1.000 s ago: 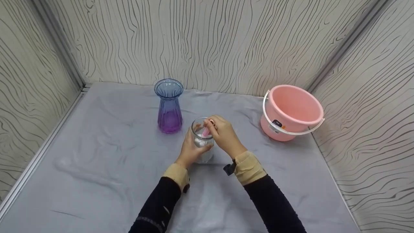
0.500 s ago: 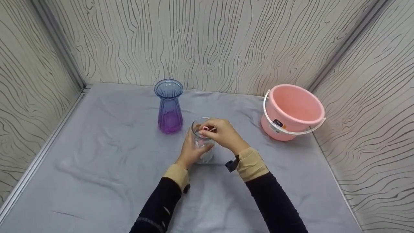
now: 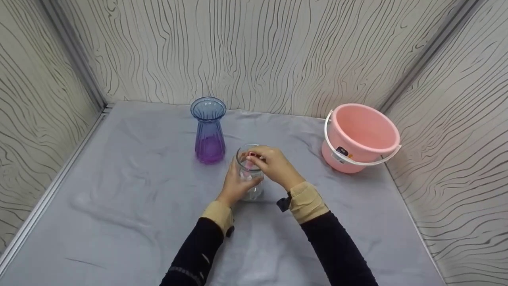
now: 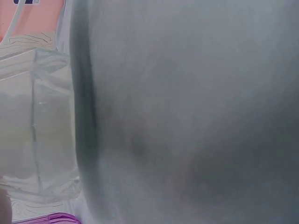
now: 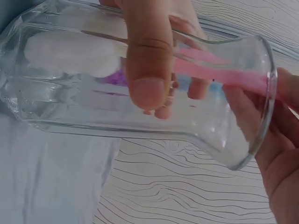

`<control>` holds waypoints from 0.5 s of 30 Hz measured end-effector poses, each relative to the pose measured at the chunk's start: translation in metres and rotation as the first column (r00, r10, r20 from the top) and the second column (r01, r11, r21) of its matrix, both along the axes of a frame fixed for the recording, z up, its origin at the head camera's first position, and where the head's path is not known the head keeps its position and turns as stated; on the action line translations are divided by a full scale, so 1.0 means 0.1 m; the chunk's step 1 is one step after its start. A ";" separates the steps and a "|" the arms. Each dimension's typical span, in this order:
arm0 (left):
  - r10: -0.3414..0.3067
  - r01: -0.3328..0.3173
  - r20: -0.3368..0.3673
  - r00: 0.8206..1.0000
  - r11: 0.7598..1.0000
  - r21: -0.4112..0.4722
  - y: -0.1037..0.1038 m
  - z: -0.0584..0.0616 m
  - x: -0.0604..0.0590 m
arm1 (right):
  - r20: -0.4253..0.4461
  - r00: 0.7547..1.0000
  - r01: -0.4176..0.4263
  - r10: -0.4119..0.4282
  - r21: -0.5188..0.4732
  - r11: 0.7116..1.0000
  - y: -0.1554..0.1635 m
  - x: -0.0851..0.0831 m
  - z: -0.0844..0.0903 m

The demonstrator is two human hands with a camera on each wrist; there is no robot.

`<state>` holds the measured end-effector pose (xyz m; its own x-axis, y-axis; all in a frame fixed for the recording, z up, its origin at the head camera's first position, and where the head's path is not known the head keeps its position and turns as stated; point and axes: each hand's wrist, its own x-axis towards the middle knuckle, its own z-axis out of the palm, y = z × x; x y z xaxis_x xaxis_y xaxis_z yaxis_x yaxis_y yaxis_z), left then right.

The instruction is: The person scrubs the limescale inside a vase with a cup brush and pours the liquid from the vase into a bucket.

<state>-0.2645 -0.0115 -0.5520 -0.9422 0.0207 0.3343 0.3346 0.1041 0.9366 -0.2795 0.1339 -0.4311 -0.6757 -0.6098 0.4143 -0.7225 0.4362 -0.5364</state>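
A clear glass vase [image 3: 250, 176] stands on the grey cloth [image 3: 119, 206] at the middle. My left hand [image 3: 237, 184] grips its body, with the thumb [image 5: 147, 60] across the glass in the right wrist view. My right hand [image 3: 266, 161] sits over the vase mouth and pinches the pink handle [image 5: 219, 70] of a brush. The brush's white head [image 5: 70, 53] lies deep inside the vase near its base. The left wrist view shows the vase wall [image 4: 37, 126] close up against the cloth.
A blue-to-purple glass vase [image 3: 209, 131] stands just behind and left of the clear one. A pink bucket [image 3: 359, 137] with a white handle sits at the back right. Patterned walls close in the cloth on three sides.
My right hand has dropped from above the vase mouth down onto it, and the pink handle has gone deeper into the vase. The left hand has kept its hold.
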 end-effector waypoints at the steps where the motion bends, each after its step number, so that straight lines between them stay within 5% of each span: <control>1: 0.002 -0.002 0.003 1.000 1.000 -0.007 0.00 0.00 0.00 | -0.026 1.000 -0.007 0.007 -0.001 1.000 0.00 0.00 -0.01; 8: 0.009 -0.008 0.015 1.000 0.999 -0.041 0.00 -0.04 -0.03 | -0.230 0.972 -0.039 0.052 0.060 0.997 -0.01 -0.01 -0.08; 15: 0.014 -0.014 0.001 1.000 0.999 -0.052 -0.01 -0.05 -0.03 | -0.214 0.974 -0.056 0.078 0.109 0.993 -0.02 -0.01 -0.08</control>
<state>-0.2680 -0.0121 -0.5569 -0.9430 0.0245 0.3319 0.3315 0.1575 0.9302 -0.2804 0.1319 -0.4388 -0.5323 -0.6968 0.4807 -0.8464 0.4268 -0.3186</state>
